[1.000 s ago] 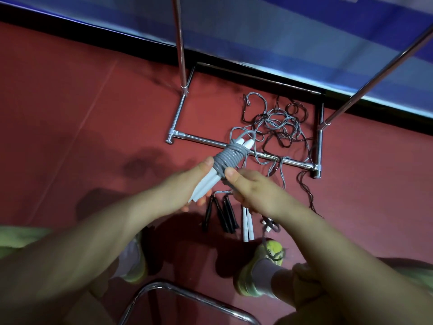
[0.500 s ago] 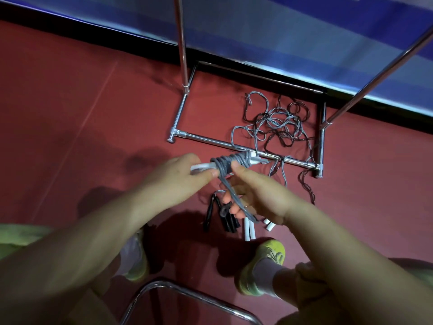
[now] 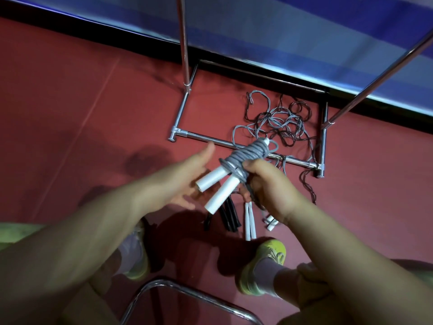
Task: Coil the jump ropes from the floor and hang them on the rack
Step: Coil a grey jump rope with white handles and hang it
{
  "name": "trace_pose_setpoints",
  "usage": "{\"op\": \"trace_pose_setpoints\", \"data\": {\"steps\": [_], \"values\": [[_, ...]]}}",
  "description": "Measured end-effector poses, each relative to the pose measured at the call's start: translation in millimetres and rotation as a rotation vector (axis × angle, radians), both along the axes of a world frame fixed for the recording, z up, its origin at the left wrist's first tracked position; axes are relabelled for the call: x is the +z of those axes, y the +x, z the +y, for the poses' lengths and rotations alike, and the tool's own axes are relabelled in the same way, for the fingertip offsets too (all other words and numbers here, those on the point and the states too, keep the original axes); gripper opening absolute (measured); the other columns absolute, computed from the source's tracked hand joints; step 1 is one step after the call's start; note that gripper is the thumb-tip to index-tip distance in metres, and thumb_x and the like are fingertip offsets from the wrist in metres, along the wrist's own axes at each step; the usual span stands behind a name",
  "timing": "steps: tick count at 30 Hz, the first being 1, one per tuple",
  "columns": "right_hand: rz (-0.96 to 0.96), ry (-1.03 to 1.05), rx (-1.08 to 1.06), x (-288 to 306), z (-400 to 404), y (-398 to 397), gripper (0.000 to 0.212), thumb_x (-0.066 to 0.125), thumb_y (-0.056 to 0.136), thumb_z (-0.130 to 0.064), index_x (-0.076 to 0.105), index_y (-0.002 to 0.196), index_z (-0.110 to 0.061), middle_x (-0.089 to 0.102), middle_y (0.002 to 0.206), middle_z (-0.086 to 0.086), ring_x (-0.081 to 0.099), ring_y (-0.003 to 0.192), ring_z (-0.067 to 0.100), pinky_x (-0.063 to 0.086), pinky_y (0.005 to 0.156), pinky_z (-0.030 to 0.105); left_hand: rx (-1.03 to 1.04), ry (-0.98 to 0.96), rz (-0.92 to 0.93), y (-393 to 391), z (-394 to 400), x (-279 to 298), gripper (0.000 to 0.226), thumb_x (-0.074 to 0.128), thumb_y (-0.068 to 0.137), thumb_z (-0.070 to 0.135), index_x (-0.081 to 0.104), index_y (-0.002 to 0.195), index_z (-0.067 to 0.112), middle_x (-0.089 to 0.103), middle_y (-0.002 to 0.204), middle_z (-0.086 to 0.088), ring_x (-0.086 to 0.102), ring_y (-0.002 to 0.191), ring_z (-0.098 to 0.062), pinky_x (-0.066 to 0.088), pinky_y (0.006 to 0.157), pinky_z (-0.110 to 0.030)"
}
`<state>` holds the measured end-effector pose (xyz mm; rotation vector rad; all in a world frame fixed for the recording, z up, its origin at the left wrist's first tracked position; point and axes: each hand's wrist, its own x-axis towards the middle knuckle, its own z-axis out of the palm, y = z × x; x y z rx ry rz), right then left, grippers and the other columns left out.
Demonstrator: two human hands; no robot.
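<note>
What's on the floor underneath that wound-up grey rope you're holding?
Below the coiled grey rope lie black handles and white handles on the red floor. The right hand and the bundle cover their upper ends.

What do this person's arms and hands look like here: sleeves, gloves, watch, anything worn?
Both forearms are bare right to the frame edges: no sleeves show. The left hand and right hand wear no gloves, and no rings, watch or wristband are visible. The picture is slightly blurred, so small marks could escape notice.

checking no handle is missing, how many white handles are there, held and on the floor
white handles of the coiled rope in the right hand: 2
long white handles on the floor: 2
short white handles on the floor: 2
total: 6
</note>
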<state>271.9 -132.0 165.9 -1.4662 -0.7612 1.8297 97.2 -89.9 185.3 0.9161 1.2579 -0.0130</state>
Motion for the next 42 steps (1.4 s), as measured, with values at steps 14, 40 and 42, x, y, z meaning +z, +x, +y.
{"op": "trace_pose_setpoints", "data": {"steps": [14,40,42], "values": [[-0.341,0.034,0.387,14,0,11,0.037,0.043,0.100,-0.033,0.052,0.073,-0.010,0.051,0.053,-0.003,0.040,0.040,0.004,0.033,0.039,0.010,-0.035,-0.355,-0.172,-1,-6,-11,0.076,0.015,0.081,0.078,0.050,0.071,0.012,0.043,0.055,-0.005,0.038,0.047,-0.018,0.036,0.056,-0.028],[-0.204,-0.213,0.178,3,-1,4,0.061,0.050,0.074,-0.069,0.063,0.074,-0.009,0.033,0.051,-0.003,0.030,0.040,0.010,0.036,0.041,0.019,-0.554,0.844,0.546,-3,-7,-15,0.052,0.035,0.069,0.077,0.033,0.068,0.025,0.039,0.073,0.010,0.043,0.079,-0.019,0.033,0.067,-0.033],[-0.270,-0.141,0.166,3,-2,2,0.052,0.050,0.088,-0.057,0.062,0.074,-0.008,0.033,0.052,-0.001,0.032,0.038,0.008,0.036,0.042,0.019,-0.575,0.859,0.554,-2,-10,-15,0.053,0.039,0.069,0.078,0.032,0.070,0.025,0.040,0.074,0.010,0.043,0.078,-0.019,0.033,0.065,-0.034]]}}
